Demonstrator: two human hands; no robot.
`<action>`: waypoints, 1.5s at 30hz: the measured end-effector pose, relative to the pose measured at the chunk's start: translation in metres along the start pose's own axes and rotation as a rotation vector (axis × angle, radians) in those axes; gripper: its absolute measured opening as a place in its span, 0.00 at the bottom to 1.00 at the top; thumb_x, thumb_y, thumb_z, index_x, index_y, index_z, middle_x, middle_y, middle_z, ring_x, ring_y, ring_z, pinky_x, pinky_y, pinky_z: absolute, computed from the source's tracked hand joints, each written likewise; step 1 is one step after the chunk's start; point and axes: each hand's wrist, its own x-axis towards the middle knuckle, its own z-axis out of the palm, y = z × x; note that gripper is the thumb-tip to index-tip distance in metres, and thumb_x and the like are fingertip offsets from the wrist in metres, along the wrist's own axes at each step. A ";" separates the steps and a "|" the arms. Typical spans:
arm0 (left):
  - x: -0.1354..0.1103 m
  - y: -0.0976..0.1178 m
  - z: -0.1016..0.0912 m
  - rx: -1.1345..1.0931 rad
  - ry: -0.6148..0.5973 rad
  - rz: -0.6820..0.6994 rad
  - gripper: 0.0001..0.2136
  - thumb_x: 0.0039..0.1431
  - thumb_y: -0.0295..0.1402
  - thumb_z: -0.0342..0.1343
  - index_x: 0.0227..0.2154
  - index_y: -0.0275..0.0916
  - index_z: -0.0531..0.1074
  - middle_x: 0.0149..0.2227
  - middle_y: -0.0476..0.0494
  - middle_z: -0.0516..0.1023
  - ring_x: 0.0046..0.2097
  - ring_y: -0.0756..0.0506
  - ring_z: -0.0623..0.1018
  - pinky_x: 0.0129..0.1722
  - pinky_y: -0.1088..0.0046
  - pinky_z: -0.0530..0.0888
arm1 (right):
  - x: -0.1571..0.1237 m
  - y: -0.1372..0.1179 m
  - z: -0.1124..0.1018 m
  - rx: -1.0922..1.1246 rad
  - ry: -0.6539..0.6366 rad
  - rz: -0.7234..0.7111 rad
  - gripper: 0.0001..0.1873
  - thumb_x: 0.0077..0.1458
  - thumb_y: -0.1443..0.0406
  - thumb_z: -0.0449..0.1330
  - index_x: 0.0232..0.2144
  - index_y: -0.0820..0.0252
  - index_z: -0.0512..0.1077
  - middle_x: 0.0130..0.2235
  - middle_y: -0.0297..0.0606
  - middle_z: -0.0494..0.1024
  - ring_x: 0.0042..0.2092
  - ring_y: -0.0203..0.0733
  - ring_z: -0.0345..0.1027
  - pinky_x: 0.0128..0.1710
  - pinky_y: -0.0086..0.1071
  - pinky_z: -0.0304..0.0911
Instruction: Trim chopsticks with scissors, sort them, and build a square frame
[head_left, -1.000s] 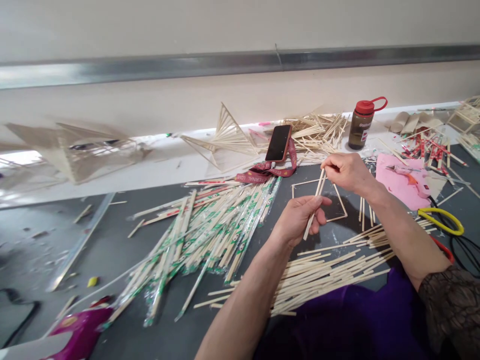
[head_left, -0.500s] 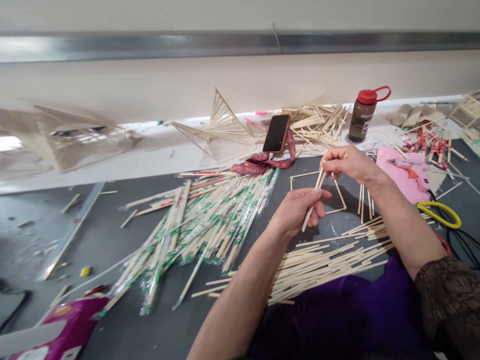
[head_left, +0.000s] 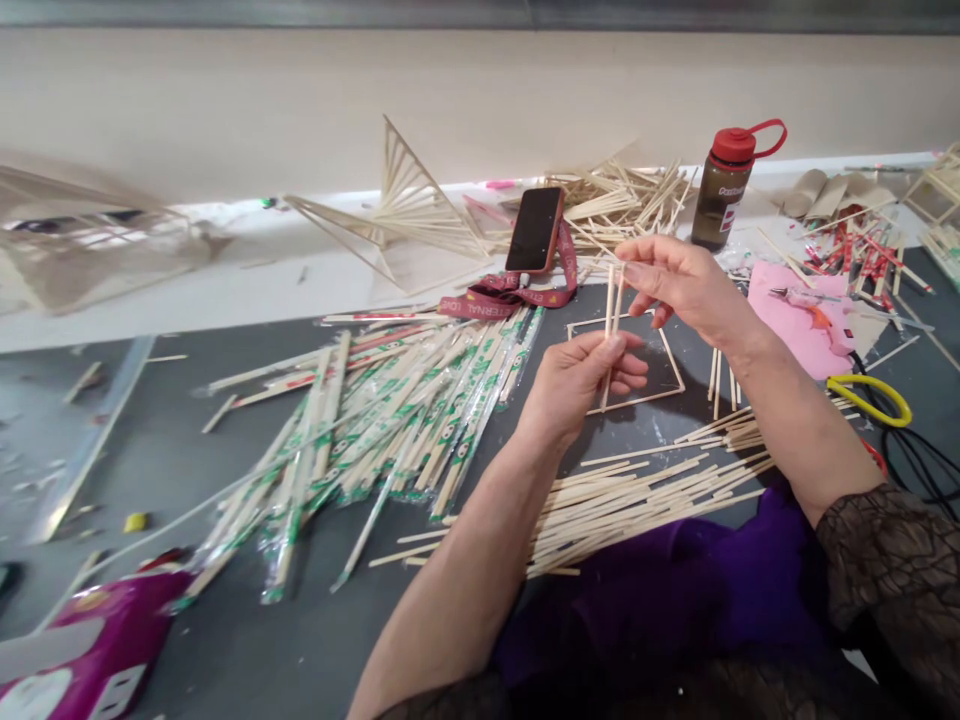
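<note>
My left hand (head_left: 577, 385) is closed round the lower part of a pair of bare wooden chopsticks (head_left: 612, 315), held almost upright above the dark table. My right hand (head_left: 679, 285) pinches their top ends with thumb and fingers. Under both hands lies a square frame of sticks (head_left: 671, 372) flat on the table. A pile of wrapped chopsticks (head_left: 390, 420) in green-printed sleeves spreads to the left of my left hand. A row of bare chopsticks (head_left: 645, 495) lies near my body, below my forearms.
A black phone (head_left: 535, 230) on a red lanyard leans at the back, beside a fan-shaped stick model (head_left: 409, 205) and a loose stick heap. A brown bottle (head_left: 724, 185) with red cap stands behind my right hand. Pink sheet (head_left: 795, 320), yellow-handled tool (head_left: 874, 395), pink package (head_left: 82, 650) lower left.
The pair of sticks has swung from a slant to nearly upright, and my right hand has lifted with its top ends. The camera has tilted downward.
</note>
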 end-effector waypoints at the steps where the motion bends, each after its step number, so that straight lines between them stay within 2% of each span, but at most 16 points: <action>1: 0.000 0.000 0.000 0.007 0.015 0.039 0.15 0.54 0.45 0.64 0.35 0.36 0.79 0.27 0.46 0.82 0.27 0.51 0.80 0.29 0.78 0.74 | -0.001 -0.001 0.000 0.000 -0.055 -0.011 0.08 0.56 0.60 0.60 0.35 0.58 0.72 0.34 0.34 0.77 0.29 0.32 0.70 0.21 0.24 0.58; 3: -0.001 -0.001 -0.001 0.052 0.027 0.095 0.18 0.54 0.48 0.63 0.36 0.36 0.79 0.27 0.45 0.82 0.29 0.49 0.80 0.31 0.75 0.75 | -0.002 -0.002 0.001 -0.054 -0.165 -0.052 0.07 0.54 0.61 0.62 0.29 0.59 0.72 0.28 0.30 0.74 0.28 0.31 0.67 0.22 0.24 0.57; 5: 0.000 -0.002 -0.003 0.158 0.026 0.161 0.18 0.56 0.48 0.61 0.35 0.36 0.80 0.30 0.44 0.83 0.32 0.48 0.80 0.36 0.73 0.76 | -0.003 -0.002 0.002 -0.129 -0.191 -0.109 0.08 0.53 0.65 0.61 0.23 0.59 0.69 0.24 0.28 0.71 0.27 0.31 0.64 0.26 0.25 0.58; 8: 0.002 -0.001 -0.009 0.404 0.061 0.308 0.13 0.59 0.44 0.59 0.31 0.39 0.81 0.35 0.45 0.83 0.40 0.47 0.79 0.43 0.72 0.74 | -0.006 -0.005 0.001 -0.216 -0.075 -0.144 0.09 0.53 0.67 0.61 0.22 0.60 0.68 0.24 0.29 0.71 0.27 0.31 0.65 0.28 0.27 0.60; 10: 0.002 0.002 -0.015 0.486 0.123 0.351 0.11 0.59 0.41 0.59 0.31 0.41 0.82 0.35 0.45 0.82 0.39 0.49 0.77 0.40 0.75 0.73 | -0.009 -0.009 -0.001 -0.243 0.005 -0.107 0.09 0.58 0.65 0.59 0.26 0.59 0.69 0.27 0.31 0.73 0.28 0.32 0.68 0.27 0.27 0.61; 13: 0.003 0.008 -0.024 0.346 0.171 0.247 0.14 0.59 0.43 0.58 0.37 0.38 0.82 0.32 0.45 0.79 0.26 0.53 0.72 0.23 0.78 0.67 | -0.014 -0.017 -0.004 -0.244 0.077 -0.066 0.11 0.65 0.58 0.55 0.35 0.58 0.71 0.32 0.33 0.76 0.30 0.33 0.72 0.26 0.25 0.61; 15: 0.006 0.011 -0.030 0.210 0.177 0.166 0.16 0.60 0.43 0.58 0.40 0.35 0.80 0.29 0.45 0.78 0.21 0.55 0.70 0.18 0.79 0.63 | -0.017 -0.020 -0.004 -0.241 0.098 -0.069 0.14 0.67 0.55 0.52 0.40 0.57 0.71 0.33 0.32 0.76 0.30 0.33 0.73 0.26 0.25 0.62; 18: 0.015 0.013 -0.039 0.132 0.183 0.092 0.13 0.57 0.37 0.60 0.39 0.33 0.79 0.28 0.46 0.78 0.23 0.54 0.74 0.20 0.81 0.68 | -0.025 -0.017 -0.003 -0.231 0.121 -0.068 0.13 0.68 0.55 0.51 0.43 0.56 0.70 0.32 0.32 0.76 0.29 0.33 0.73 0.25 0.25 0.62; 21: 0.028 0.014 -0.046 0.161 0.184 0.032 0.08 0.52 0.28 0.61 0.36 0.31 0.78 0.33 0.44 0.80 0.27 0.54 0.76 0.25 0.80 0.74 | -0.034 -0.005 -0.004 -0.218 0.150 -0.045 0.08 0.64 0.60 0.56 0.44 0.56 0.69 0.30 0.32 0.76 0.27 0.34 0.73 0.22 0.26 0.62; 25: 0.046 0.015 -0.051 0.231 0.241 0.095 0.10 0.49 0.23 0.60 0.36 0.30 0.77 0.31 0.46 0.79 0.27 0.54 0.77 0.26 0.80 0.75 | -0.043 0.013 -0.011 -0.298 0.136 -0.050 0.11 0.57 0.66 0.60 0.44 0.57 0.71 0.32 0.32 0.77 0.30 0.37 0.75 0.27 0.30 0.67; 28: 0.056 0.015 -0.051 0.266 0.282 0.159 0.09 0.48 0.23 0.60 0.35 0.31 0.76 0.25 0.50 0.76 0.26 0.52 0.78 0.24 0.80 0.74 | -0.046 0.018 -0.016 -0.401 0.108 -0.079 0.04 0.58 0.66 0.58 0.35 0.59 0.73 0.32 0.34 0.78 0.31 0.38 0.75 0.33 0.33 0.67; 29: 0.058 0.013 -0.052 0.279 0.296 0.174 0.07 0.48 0.24 0.61 0.33 0.32 0.75 0.25 0.50 0.76 0.26 0.51 0.78 0.24 0.80 0.74 | -0.046 0.018 -0.018 -0.436 0.095 -0.088 0.05 0.58 0.65 0.58 0.33 0.59 0.73 0.31 0.34 0.78 0.31 0.38 0.75 0.33 0.33 0.66; 33: 0.065 0.004 -0.057 0.366 0.382 0.247 0.03 0.48 0.29 0.63 0.27 0.34 0.76 0.24 0.49 0.77 0.26 0.51 0.78 0.23 0.81 0.72 | -0.045 0.013 -0.020 -0.606 -0.010 -0.091 0.08 0.57 0.66 0.58 0.27 0.59 0.72 0.29 0.33 0.79 0.30 0.36 0.71 0.32 0.31 0.60; 38: 0.068 -0.006 -0.061 0.426 0.465 0.301 0.09 0.49 0.34 0.63 0.32 0.35 0.81 0.26 0.47 0.79 0.28 0.50 0.78 0.24 0.80 0.71 | -0.044 0.008 -0.021 -0.740 -0.104 -0.079 0.08 0.55 0.67 0.60 0.24 0.60 0.73 0.27 0.32 0.79 0.27 0.34 0.67 0.30 0.30 0.54; 45: 0.067 -0.011 -0.055 0.396 0.447 0.272 0.09 0.49 0.34 0.62 0.33 0.35 0.80 0.26 0.47 0.79 0.29 0.49 0.79 0.25 0.79 0.72 | -0.042 0.009 -0.019 -0.759 -0.114 -0.056 0.08 0.55 0.69 0.61 0.23 0.60 0.72 0.24 0.31 0.76 0.25 0.32 0.63 0.29 0.30 0.53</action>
